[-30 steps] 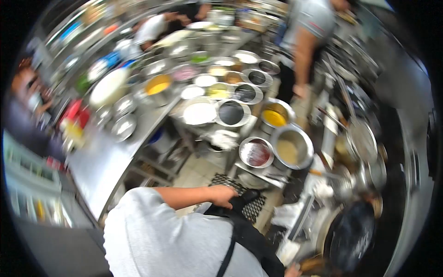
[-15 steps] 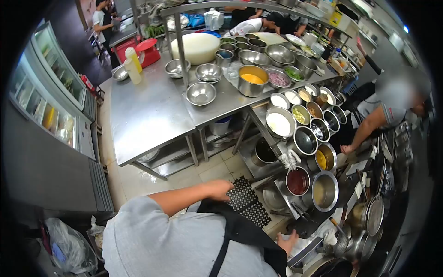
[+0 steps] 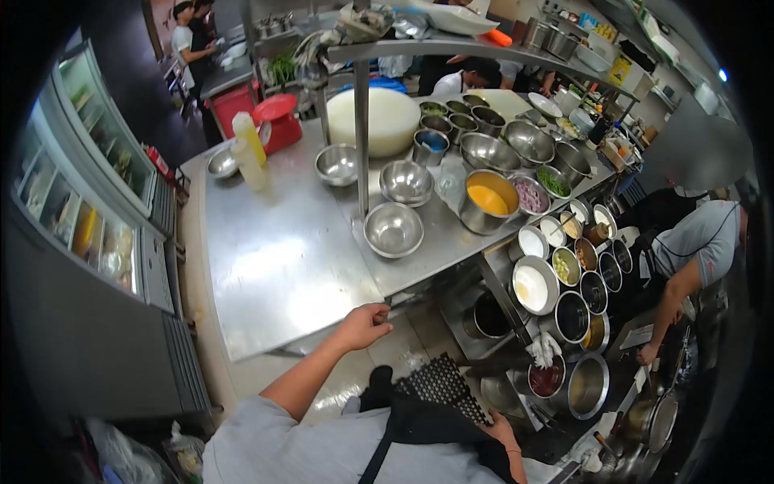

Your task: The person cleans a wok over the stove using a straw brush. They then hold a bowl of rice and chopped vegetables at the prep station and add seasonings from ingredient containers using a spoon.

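My left hand (image 3: pixel 364 327) is reached out over the floor beside the front edge of the steel table (image 3: pixel 282 282). Its fingers are loosely bent, with a gap to the thumb, and nothing shows in them. Low in the view, my right hand (image 3: pixel 501 431) hangs next to my black apron (image 3: pixel 435 436), fingers apart and holding nothing I can see. A black perforated floor mat (image 3: pixel 439 385) lies between the two hands. Nearest the right hand stand a pot of dark red sauce (image 3: pixel 547 379) and a larger steel pot (image 3: pixel 586 387), with a white glove (image 3: pixel 543 348) by the sauce pot.
Steel bowls (image 3: pixel 393 230), a pot of orange liquid (image 3: pixel 489 200), squeeze bottles (image 3: pixel 248 161) and a red scale (image 3: pixel 276 123) stand on the table. Glass-door fridges (image 3: pixel 76 202) line the left. A co-worker (image 3: pixel 697 250) bends over the right side, beside several ingredient pots (image 3: pixel 535 286).
My view has shifted toward the table and I have moved forward. My left hand has come up to the table's edge; my right hand has drawn in near the apron.
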Demonstrator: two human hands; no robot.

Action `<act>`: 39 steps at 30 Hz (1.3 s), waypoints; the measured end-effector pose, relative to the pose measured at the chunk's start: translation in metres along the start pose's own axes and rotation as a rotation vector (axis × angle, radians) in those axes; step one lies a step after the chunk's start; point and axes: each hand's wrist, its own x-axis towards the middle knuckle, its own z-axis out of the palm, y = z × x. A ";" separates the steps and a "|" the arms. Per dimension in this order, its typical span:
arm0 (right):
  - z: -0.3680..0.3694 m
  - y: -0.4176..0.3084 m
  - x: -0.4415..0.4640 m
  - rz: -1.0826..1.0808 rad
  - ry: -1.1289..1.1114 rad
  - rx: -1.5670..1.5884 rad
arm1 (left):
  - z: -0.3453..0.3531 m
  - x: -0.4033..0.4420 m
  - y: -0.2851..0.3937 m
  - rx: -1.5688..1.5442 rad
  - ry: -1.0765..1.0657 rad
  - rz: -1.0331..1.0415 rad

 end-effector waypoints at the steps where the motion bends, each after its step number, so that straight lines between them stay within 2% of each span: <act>1: -0.005 -0.008 0.003 0.062 -0.015 0.041 | -0.010 0.016 0.011 -0.064 0.018 0.034; 2: -0.007 -0.013 0.007 0.129 -0.036 0.083 | -0.019 0.027 0.027 -0.132 0.029 0.064; 4: -0.006 -0.019 0.010 0.204 -0.053 0.067 | -0.041 0.054 0.062 0.045 0.166 0.181; 5: -0.003 -0.018 0.006 0.278 -0.084 0.037 | -0.052 0.069 0.076 -0.041 0.232 0.321; 6: 0.003 -0.014 0.005 0.296 -0.074 0.075 | -0.066 0.083 0.090 -0.044 0.276 0.367; 8: 0.016 -0.009 0.013 0.243 -0.144 -0.063 | -0.100 0.112 0.119 0.004 0.501 0.442; 10: 0.009 -0.029 0.008 0.321 -0.169 0.036 | -0.138 0.151 0.134 -0.074 0.722 0.414; 11: 0.006 -0.039 0.005 0.331 -0.170 0.091 | -0.153 0.169 0.150 0.093 0.965 0.467; 12: 0.009 -0.042 0.000 0.342 -0.172 0.146 | -0.174 0.197 0.152 0.132 1.055 0.508; 13: 0.033 -0.019 0.012 0.269 -0.097 -0.013 | -0.192 0.224 0.155 0.168 1.146 0.550; 14: 0.040 -0.010 0.016 0.287 -0.088 0.014 | -0.204 0.232 0.176 0.130 1.060 0.442; 15: 0.046 -0.004 0.017 0.365 -0.132 0.162 | -0.210 0.242 0.192 -0.023 1.003 0.435; 16: 0.050 0.006 0.021 0.439 -0.179 0.307 | -0.220 0.274 0.176 -0.308 0.843 0.339; 18: 0.106 0.097 0.053 0.409 -0.119 0.322 | -0.215 0.272 0.176 -0.529 0.627 0.384; 19: 0.123 0.138 0.060 0.305 -0.122 0.209 | -0.213 0.274 0.175 -0.524 0.622 0.382; 21: 0.133 0.137 0.048 0.200 -0.139 0.118 | -0.211 0.278 0.172 -0.594 0.663 0.365; 23: 0.097 0.106 0.019 0.830 0.000 0.567 | -0.212 0.280 0.169 -0.599 0.653 0.363; 24: 0.102 0.114 0.016 0.834 0.004 0.579 | -0.212 0.281 0.168 -0.614 0.651 0.364; 27: 0.128 0.135 -0.001 0.646 -0.012 0.355 | -0.208 0.276 0.173 -0.571 0.654 0.362; 30: 0.155 0.137 -0.014 0.521 0.065 0.488 | -0.212 0.281 0.166 -0.558 0.678 0.328; 32: 0.164 0.118 -0.008 0.974 0.028 0.723 | -0.214 0.283 0.165 -0.562 0.661 0.324; 35: 0.149 0.077 -0.025 0.931 -0.003 0.726 | -0.218 0.289 0.157 -0.548 0.613 0.386; 38: 0.168 0.104 -0.009 0.806 -0.030 0.610 | -0.220 0.295 0.153 -0.536 0.651 0.365; 39: 0.177 0.117 -0.002 0.737 -0.053 0.509 | -0.232 0.303 0.142 -0.409 0.626 0.357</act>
